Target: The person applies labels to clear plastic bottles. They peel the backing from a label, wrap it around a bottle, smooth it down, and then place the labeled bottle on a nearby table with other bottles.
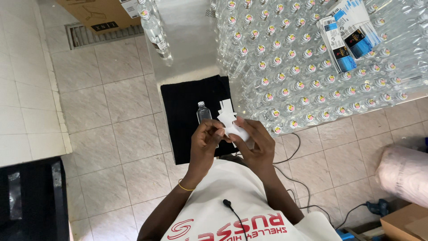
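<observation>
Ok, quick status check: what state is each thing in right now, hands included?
Left hand: grip shut on the small clear bottle, upright, capped.
Right hand: grip shut on the white paper strips, which fan out above the fingers.
Black cloth: spread flat, draped over the table edge.
Packed bottles: upright, capped, tightly grouped on the table.
Label stacks: lying on top of the packed bottles.

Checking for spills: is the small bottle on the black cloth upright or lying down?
Lying down: the bottle shows its full side on the black cloth, cap pointing away, just beyond the left hand.
</observation>
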